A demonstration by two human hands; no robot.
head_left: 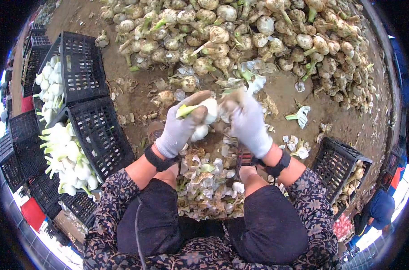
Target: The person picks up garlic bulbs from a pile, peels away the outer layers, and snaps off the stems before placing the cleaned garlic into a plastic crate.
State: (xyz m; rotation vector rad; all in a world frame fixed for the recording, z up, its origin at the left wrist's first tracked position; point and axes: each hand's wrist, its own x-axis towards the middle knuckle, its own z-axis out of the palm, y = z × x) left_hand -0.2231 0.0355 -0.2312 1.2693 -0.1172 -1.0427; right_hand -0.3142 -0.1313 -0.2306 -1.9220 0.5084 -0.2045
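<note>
My left hand (179,123), in a pale glove with dirty fingertips, is wrapped round a white garlic bulb (210,111). The bulb's short yellow-green stem (186,110) points left. Close against the bulb's right side is my right hand (248,118), gloved too, its fingers curled together and blurred by motion. What its fingertips pinch, if anything, I cannot make out. Just below the left fingers shows another white bulb (200,132). Peeled garlic skins (209,180) are piled on the ground between my feet.
A big heap of soil-stained garlic (240,36) spreads ahead. On my left, black crates (101,132) lie tipped beside white cleaned bulbs (71,157). At right stands another black crate (332,164) with dirty stems or skins. A cut stem (300,116) lies on the soil. Another person (380,209) is at far right.
</note>
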